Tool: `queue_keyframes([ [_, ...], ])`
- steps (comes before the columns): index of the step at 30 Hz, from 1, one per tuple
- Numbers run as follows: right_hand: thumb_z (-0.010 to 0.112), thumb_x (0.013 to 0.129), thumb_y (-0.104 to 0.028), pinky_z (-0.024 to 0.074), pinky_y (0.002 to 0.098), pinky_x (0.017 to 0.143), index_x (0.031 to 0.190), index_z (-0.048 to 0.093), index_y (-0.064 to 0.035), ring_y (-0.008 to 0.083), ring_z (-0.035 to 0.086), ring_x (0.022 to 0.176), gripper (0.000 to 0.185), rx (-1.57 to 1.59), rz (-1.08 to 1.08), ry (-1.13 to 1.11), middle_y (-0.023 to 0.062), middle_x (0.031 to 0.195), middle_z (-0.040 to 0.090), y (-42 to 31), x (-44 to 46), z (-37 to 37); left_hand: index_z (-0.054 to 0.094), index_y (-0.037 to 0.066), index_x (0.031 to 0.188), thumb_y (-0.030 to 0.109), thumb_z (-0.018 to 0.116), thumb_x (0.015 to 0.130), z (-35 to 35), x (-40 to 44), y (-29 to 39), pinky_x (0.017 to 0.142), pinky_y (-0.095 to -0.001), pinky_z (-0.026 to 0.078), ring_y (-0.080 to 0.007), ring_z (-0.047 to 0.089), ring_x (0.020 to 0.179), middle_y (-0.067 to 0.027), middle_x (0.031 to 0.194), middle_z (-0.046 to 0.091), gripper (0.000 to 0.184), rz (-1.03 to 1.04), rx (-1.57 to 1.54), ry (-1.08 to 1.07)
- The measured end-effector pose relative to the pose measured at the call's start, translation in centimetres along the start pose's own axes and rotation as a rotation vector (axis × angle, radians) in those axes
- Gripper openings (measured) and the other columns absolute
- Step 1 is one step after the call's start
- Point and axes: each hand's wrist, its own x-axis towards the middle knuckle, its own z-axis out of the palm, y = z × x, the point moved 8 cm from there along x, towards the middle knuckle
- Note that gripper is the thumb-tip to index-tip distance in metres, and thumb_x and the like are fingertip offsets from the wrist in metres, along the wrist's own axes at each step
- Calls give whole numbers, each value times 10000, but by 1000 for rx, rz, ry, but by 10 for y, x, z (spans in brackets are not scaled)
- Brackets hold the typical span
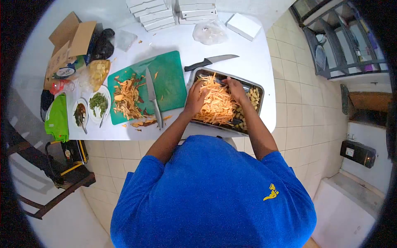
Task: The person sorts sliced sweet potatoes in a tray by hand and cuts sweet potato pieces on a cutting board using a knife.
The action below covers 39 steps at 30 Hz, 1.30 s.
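A metal tray (262, 99) lies near the table's right front edge. It holds a heap of orange shredded strips (217, 103) and, along its right side, pale cut cubes (253, 96). My left hand (195, 98) rests against the heap's left side, its fingers apart. At the heap's upper right is my right hand (235, 89), fingers bent at the strips; whether it grips any is too small to tell. Left of the tray, a green cutting board (169, 78) carries peelings and orange pieces (127, 97) and a knife (152, 93). A second, black-handled knife (211, 61) lies above the tray.
Two plates with green leaves (98, 103) and dark food (80, 115) stand left of the board. Behind are bags (102, 43), an open cardboard box (68, 53), stacked white boxes (153, 14) and a plastic bag (210, 32). A green cloth (58, 120) hangs at the left edge.
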Motion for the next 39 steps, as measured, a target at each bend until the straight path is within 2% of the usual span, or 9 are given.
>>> queue_keyframes([
  [4,326,956,-507,384,389,982,1235,549,2,336,515,1165,622,-161,140,121,232,1194,572,39,17,-12,451,-17,1220,215,474,935,7,35,-16,961,-448,385,-386,449,1152,-220,1204,486,369,-108,171,114],
  [8,301,944,-559,379,397,982,1261,486,53,360,489,1191,713,18,167,-134,254,1263,520,38,22,20,526,-33,1094,193,436,929,41,57,-13,842,-474,417,-356,482,999,-209,1093,532,294,342,768,-58],
  [10,293,945,-570,399,372,936,1171,547,72,312,546,1090,727,-154,25,-79,267,1185,567,19,28,32,561,14,1051,228,390,937,50,67,-21,834,-475,411,-350,477,988,-185,1073,552,296,241,719,-107],
  [16,247,929,-583,374,443,968,1088,612,11,439,512,1122,715,-20,153,-138,307,1128,570,53,47,49,601,54,982,283,331,947,64,74,-48,848,-486,408,-375,536,980,-152,1028,608,356,34,439,-363],
  [17,254,927,-590,388,433,945,1073,617,22,424,537,1090,726,38,139,-172,302,1106,584,51,44,48,637,48,957,360,324,963,56,71,-44,866,-458,419,-377,570,973,-179,1028,626,442,-232,243,-363],
  [25,485,921,-431,451,394,789,984,664,-48,321,594,838,428,-45,-211,-95,179,876,609,2,-17,23,612,-14,931,352,362,979,22,38,17,816,-377,441,-325,597,915,-187,936,622,446,-166,-157,-302],
  [33,612,845,-192,429,386,914,1086,641,-88,330,533,1061,264,-232,-655,-20,161,1086,569,-37,-105,36,571,-22,915,247,444,951,4,-15,38,800,-381,427,-336,572,882,-180,890,588,300,12,-26,-402],
  [36,614,849,-201,401,396,954,1122,622,-82,333,516,1085,298,-224,-561,188,171,1110,557,-42,-118,16,567,-23,995,257,464,940,-16,-24,32,873,-396,406,-362,547,959,-202,977,578,303,176,27,-57],
  [39,559,888,-352,347,403,1009,1303,456,-18,351,450,1183,542,-106,-126,166,223,1272,462,16,-113,15,538,-28,1086,293,462,938,-17,-30,-5,933,-417,379,-390,519,1019,-222,1058,561,361,-31,45,100],
])
